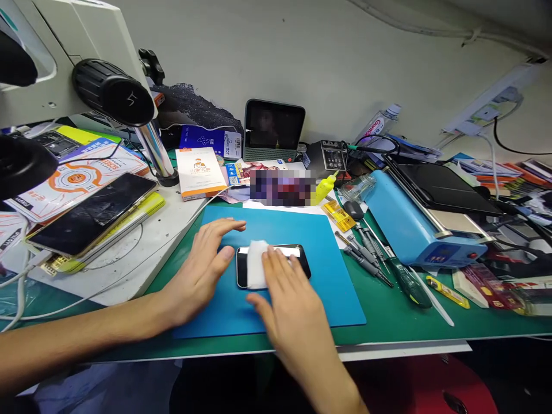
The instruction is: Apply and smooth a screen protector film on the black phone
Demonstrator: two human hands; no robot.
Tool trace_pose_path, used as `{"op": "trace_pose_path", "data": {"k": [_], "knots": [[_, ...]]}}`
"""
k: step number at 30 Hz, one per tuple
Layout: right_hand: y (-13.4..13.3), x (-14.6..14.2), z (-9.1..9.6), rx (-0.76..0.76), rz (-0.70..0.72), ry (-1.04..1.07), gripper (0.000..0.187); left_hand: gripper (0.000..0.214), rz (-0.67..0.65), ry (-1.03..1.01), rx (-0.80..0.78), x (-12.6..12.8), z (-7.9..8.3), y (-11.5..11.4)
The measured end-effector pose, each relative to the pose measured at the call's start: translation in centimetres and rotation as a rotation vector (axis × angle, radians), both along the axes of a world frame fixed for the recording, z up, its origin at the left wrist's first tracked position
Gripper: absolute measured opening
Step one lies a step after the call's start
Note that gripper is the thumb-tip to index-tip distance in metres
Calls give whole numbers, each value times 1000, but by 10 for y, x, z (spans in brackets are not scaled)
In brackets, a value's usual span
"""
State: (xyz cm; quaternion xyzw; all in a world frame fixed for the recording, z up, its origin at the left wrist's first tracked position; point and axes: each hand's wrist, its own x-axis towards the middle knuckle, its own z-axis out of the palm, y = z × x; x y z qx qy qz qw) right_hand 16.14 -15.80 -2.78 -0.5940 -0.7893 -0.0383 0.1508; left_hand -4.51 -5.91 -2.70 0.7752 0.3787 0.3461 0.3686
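A smartphone (242,270) with a dark, shiny screen lies crosswise on the blue mat (340,293). Across its left half is a folded white wipe (257,265). The fingers of my right hand (297,305) are together and press the wipe's right edge onto the glass, with the thumb out to the left. They cover part of the phone's right half. My left hand (202,270) hovers at the phone's left end, fingers bent and thumb apart, holding nothing. A small gap separates its thumb from the phone.
At left, a microscope stand (157,152) rises beside another phone (95,213) and a white cable. Screwdrivers (366,259), a green-handled tool (409,282) and a blue machine (401,218) lie at right. Behind the mat are a white-orange box (200,172), a yellow bottle (325,187) and a screen device (275,126).
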Motion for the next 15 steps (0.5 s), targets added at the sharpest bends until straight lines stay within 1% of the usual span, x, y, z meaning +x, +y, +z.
{"op": "trace_pose_path", "data": {"k": [3, 5, 7, 10, 13, 15], "knots": [[6, 23, -2, 52, -139, -29, 67, 39, -20, 42, 37, 0, 3, 0], [9, 25, -3, 87, -189, -33, 67, 39, -15, 38, 68, 0, 2, 1], [9, 19, -2, 97, -168, -42, 68, 40, -18, 60, 103, 1, -1, 2], [10, 7, 1, 92, -102, -70, 66, 40, -46, 173, 152, 2, -5, 2], [11, 7, 2, 106, -110, -90, 62, 44, -93, 303, 214, 3, -7, 1], [13, 8, 2, 109, -113, -89, 66, 51, -129, 347, 258, 4, -7, 0]]}}
